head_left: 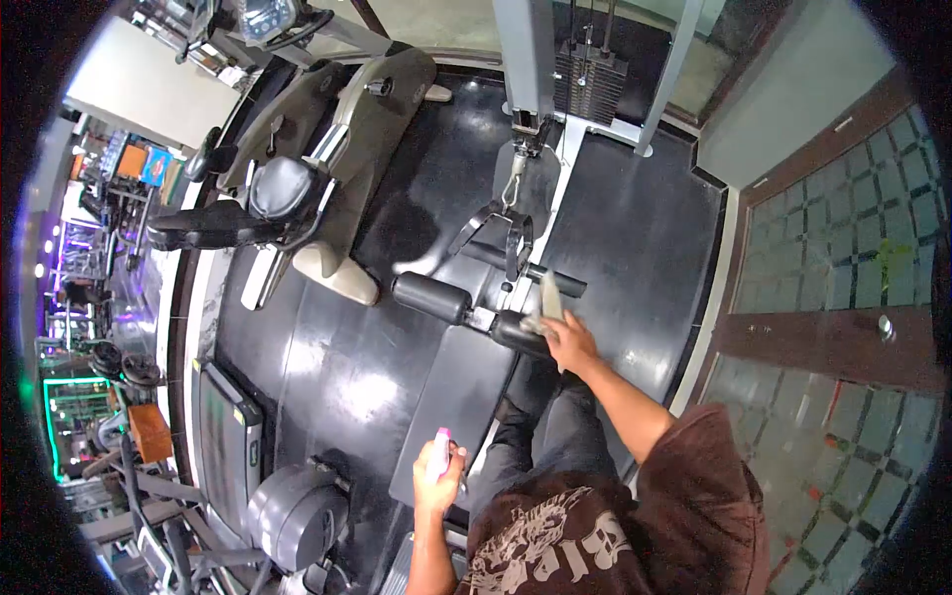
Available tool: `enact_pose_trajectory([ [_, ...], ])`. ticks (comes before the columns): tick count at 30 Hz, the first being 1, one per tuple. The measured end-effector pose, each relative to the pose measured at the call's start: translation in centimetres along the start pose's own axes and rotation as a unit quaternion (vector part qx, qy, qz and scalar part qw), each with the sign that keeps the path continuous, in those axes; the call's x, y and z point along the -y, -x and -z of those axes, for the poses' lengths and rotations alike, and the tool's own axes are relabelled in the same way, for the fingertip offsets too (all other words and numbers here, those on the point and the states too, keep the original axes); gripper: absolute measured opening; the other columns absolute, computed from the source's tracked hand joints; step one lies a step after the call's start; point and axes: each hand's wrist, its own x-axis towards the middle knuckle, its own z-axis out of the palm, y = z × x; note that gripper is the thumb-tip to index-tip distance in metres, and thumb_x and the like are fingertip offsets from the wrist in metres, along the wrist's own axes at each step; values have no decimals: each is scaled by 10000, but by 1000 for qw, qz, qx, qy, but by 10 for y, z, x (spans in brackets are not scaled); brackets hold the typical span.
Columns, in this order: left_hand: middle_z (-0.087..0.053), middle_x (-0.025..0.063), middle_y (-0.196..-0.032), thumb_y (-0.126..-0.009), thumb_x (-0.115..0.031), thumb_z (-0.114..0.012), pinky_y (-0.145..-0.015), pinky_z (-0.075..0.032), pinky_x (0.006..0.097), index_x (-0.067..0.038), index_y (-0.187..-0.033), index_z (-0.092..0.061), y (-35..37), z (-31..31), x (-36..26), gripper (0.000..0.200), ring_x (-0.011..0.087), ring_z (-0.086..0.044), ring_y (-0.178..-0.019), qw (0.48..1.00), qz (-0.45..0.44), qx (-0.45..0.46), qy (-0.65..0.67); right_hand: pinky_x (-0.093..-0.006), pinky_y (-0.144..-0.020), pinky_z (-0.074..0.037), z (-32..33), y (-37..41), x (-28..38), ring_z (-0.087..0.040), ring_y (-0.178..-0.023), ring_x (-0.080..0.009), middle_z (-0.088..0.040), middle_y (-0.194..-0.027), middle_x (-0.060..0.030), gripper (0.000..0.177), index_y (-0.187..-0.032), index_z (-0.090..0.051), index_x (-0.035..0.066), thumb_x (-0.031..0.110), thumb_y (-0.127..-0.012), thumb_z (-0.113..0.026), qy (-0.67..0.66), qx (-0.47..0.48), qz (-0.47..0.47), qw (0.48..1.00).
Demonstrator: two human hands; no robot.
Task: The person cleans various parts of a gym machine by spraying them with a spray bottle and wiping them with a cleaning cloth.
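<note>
My left hand (434, 486) is closed around a small white bottle with a pink top (442, 452), held over the padded bench. My right hand (571, 343) grips a pale cloth (550, 300), part of which sticks up past the fingers. The cloth is right at the black roller pad (520, 332) on the near right side of the machine. A matching roller pad (432, 297) lies to its left. Between my hands stretches the flat black bench seat (458, 397). Beyond the rollers, a black strap handle (511, 233) hangs from a metal clip.
The cable machine's grey upright (526, 59) and weight stack (592, 84) stand ahead. Exercise machines (347, 149) and a black padded seat (213, 226) are at left. A glass-paned door (843, 198) borders the right side. Black rubber flooring (635, 218) surrounds the bench.
</note>
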Motion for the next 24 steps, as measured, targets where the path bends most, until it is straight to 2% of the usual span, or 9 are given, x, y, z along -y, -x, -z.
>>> enact_pose_trajectory([
  [3,-647,28,-700,-863,-140,-751,-607,-497,273,-36,-898,-630,3,23,24,164,96,-595,-626,999,27,29,25,-514,-949,-484,-38,-28,46,-496,-1201,-380,-509,-1344,-85,405,-1280,-642,276,234,-877,-654,66,60,-20,996],
  [6,-652,29,-692,-867,-134,-746,-605,-503,276,-35,-897,-628,1,42,54,156,99,-610,-625,999,-19,40,28,-467,-918,-484,-58,-16,73,-544,-1094,-345,-546,-1247,-87,446,-1306,-626,296,210,-869,-639,190,55,13,980],
  [9,-646,32,-693,-871,-129,-736,-608,-507,280,-31,-895,-625,1,64,56,150,106,-618,-628,999,-22,49,12,-485,-862,-497,-49,30,28,-556,-1054,-313,-550,-1228,-73,514,-1336,-596,310,179,-841,-639,185,38,16,982],
  [11,-645,33,-698,-871,-127,-735,-610,-507,279,-29,-896,-622,-6,72,54,152,108,-620,-630,998,-22,48,24,-474,-886,-526,-4,50,31,-581,-1080,-332,-546,-1270,-99,512,-1350,-588,310,185,-856,-631,227,94,-72,967],
  [14,-645,34,-710,-868,-122,-737,-612,-506,276,-27,-903,-619,-9,84,54,156,108,-623,-636,998,-18,49,30,-493,-962,-496,22,45,38,-560,-1215,-380,-511,-1398,-107,440,-1357,-575,284,224,-922,-583,131,108,-293,941],
  [17,-646,35,-719,-865,-116,-739,-615,-507,276,-27,-915,-616,-11,92,56,160,109,-631,-644,998,-26,52,32,-471,-971,-495,-4,25,35,-536,-1272,-355,-500,-1430,-109,409,-1335,-591,243,239,-927,-562,100,13,-325,941],
  [20,-648,37,-724,-865,-110,-739,-616,-510,278,-26,-925,-615,-8,100,63,162,111,-639,-650,997,-14,59,38,-481,-960,-492,-60,4,51,-571,-1160,-374,-537,-1345,-122,393,-1324,-605,253,230,-939,-532,87,-25,-117,989],
  [22,-653,42,-732,-867,-110,-738,-615,-513,279,-24,-929,-615,-8,102,73,162,113,-642,-652,996,-3,65,62,-508,-933,-496,-66,2,104,-561,-1127,-376,-544,-1286,-130,374,-1317,-615,311,226,-972,-500,81,20,-127,988],
  [24,-656,48,-744,-868,-101,-739,-613,-516,278,-23,-932,-614,-8,106,77,161,114,-643,-649,997,0,64,43,-483,-954,-485,-73,5,114,-551,-1149,-355,-533,-1275,-121,398,-1362,-580,363,234,-1012,-440,185,78,-83,976],
])
